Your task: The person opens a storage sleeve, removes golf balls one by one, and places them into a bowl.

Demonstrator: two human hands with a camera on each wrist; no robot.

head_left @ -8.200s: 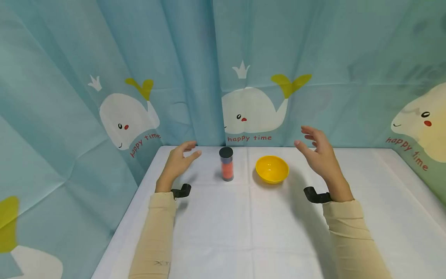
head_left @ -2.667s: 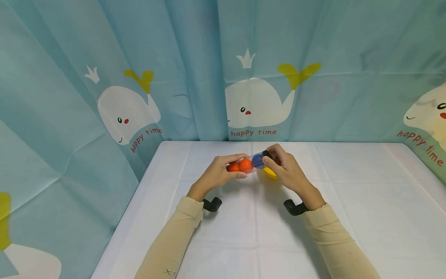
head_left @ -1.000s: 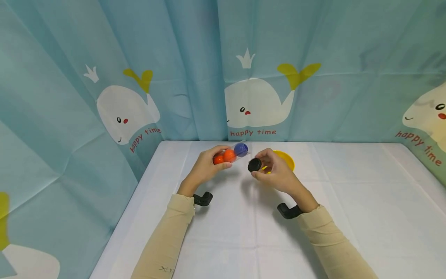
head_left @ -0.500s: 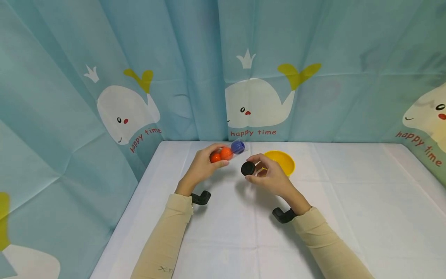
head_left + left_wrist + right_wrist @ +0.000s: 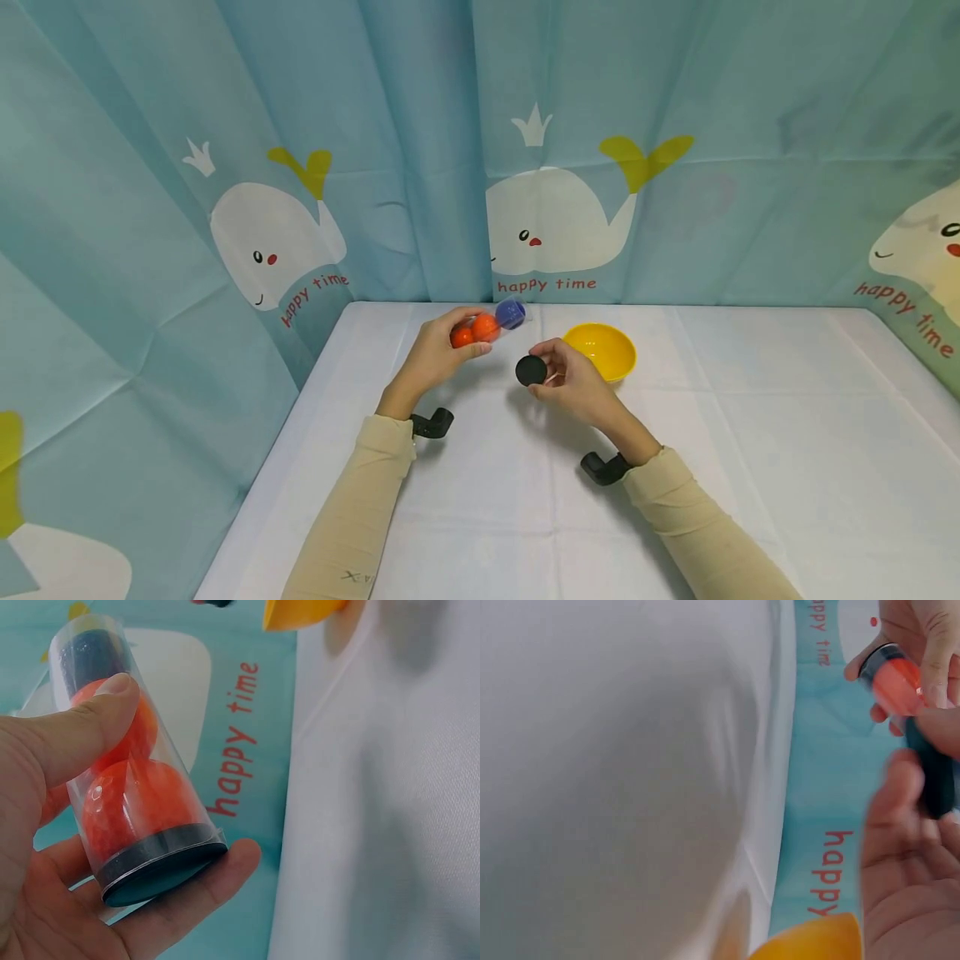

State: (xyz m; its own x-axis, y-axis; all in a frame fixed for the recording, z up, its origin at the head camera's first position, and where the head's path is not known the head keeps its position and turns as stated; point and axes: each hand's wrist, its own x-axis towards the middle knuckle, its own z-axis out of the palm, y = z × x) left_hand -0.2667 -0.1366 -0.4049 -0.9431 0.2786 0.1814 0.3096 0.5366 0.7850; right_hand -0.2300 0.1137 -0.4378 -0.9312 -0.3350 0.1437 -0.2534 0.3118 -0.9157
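Our left hand curls around a clear plastic tube, thumb pressed on its side and fingers cupped beneath, holding it tilted above the table with its open mouth pointing up and to the right. Inside the tube we see two orange balls toward the closed black base and one blue ball nearest the mouth. The left wrist view shows the thumb lying across the tube wall over the orange balls, the black base resting against our fingers.

Our right hand pinches a round black cap between thumb and fingertips, held in the air just right of and below the tube's mouth, apart from it. In the right wrist view the cap appears only as a blurred dark edge between our fingers.

Just beyond the right hand a yellow bowl sits on the white tablecloth, near the back edge. Black wrist mounts show at both cuffs of our beige sleeves. Behind the table hangs a blue curtain printed with white whales.
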